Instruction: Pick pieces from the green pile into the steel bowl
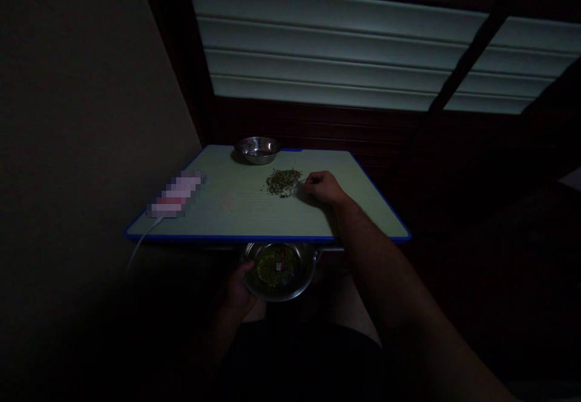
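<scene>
A pile of small green grains (282, 181), perhaps beans, lies spread on the pale tabletop (254, 220). My right hand (323, 187) is just to the right of the pile, its fingers closed. A thin, pale, see-through piece (299, 187) shows at the fingertips, too dim to name. Below the table's front edge my left hand (240, 286) grips the left rim of a wide metal bowl (284, 296). Inside that bowl lie more green grains (270, 269) and a small label-like patch.
A smaller shiny metal bowl (258, 150) stands at the table's back left. On the left edge lies a blurred pink object (177, 195) with a white cable (140, 241) hanging off. A wall is on the left; a dark-framed slatted window (327, 57) is behind.
</scene>
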The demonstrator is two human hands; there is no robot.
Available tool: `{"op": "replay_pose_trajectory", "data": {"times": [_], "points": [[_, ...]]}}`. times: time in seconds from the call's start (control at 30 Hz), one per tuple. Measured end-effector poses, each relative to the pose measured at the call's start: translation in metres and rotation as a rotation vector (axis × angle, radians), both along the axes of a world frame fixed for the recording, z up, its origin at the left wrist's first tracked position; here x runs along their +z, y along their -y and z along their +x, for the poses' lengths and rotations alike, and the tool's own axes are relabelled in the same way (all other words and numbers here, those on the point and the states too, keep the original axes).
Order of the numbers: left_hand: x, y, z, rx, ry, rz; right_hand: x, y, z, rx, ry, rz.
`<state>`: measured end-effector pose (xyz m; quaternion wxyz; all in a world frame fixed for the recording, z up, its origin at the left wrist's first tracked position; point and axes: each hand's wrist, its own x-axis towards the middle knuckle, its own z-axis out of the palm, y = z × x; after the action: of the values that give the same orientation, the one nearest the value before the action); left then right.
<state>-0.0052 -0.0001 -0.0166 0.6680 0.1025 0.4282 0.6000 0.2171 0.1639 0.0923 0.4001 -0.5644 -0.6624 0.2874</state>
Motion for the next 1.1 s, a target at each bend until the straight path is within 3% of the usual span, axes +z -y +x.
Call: {"op": "replay_pose_trajectory", "data": {"times": [0.2,0.57,0.9,1.1], "points": [[-0.0027,-0.0005,0.0000,0.008,-0.010,-0.009,0.0023,0.0029,-0.0024,0.065,-0.018,-0.042],[0.0022,0.0019,0.0003,-0.002,-0.009,-0.026,-0.0003,-0.0007,-0.0005,-0.042,0.038,0.042],[-0.0022,0.0011,-0.0010,-0.009,-0.009,0.002,-0.0022,0.0013,-0.0041,0.083,-0.046,0.067],[-0.0037,0.0001,-0.0018,-0.001,-0.017,-0.009,-0.0016,0.0001,-0.0029,0.067,-0.054,0.033]]}}
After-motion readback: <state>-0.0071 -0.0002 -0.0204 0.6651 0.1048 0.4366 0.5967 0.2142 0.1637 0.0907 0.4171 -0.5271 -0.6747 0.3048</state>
